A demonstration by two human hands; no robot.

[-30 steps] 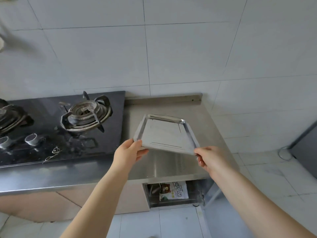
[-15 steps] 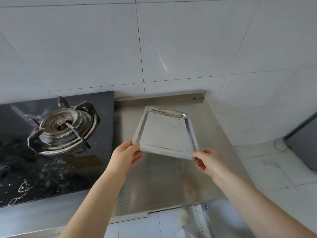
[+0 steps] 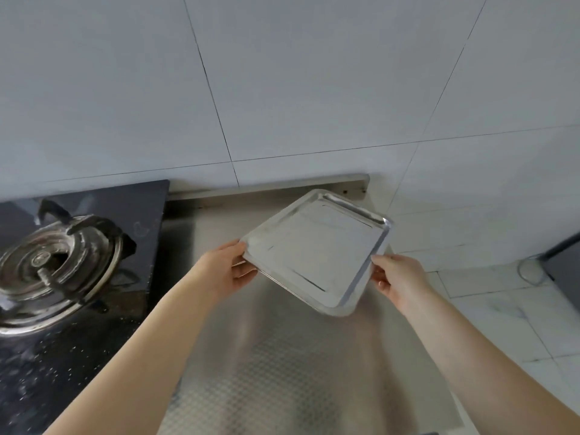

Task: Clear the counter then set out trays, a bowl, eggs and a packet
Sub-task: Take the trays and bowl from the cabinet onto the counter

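White wall tiles (image 3: 282, 73) stand behind a steel bench (image 3: 282, 356) with a gas burner (image 3: 53, 268) at its left. Both hands hold one metal tray (image 3: 317, 249) over the back right part of the bench: the left hand (image 3: 226, 268) grips its left corner, the right hand (image 3: 395, 277) pinches its right edge.

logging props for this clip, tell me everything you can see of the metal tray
The tray is a shallow rectangular pan of shiny silver metal with rounded corners and a raised rim, holding nothing. It is turned diagonally above the steel counter, near its back right corner. The left hand grips its left corner; the right hand grips its right edge.
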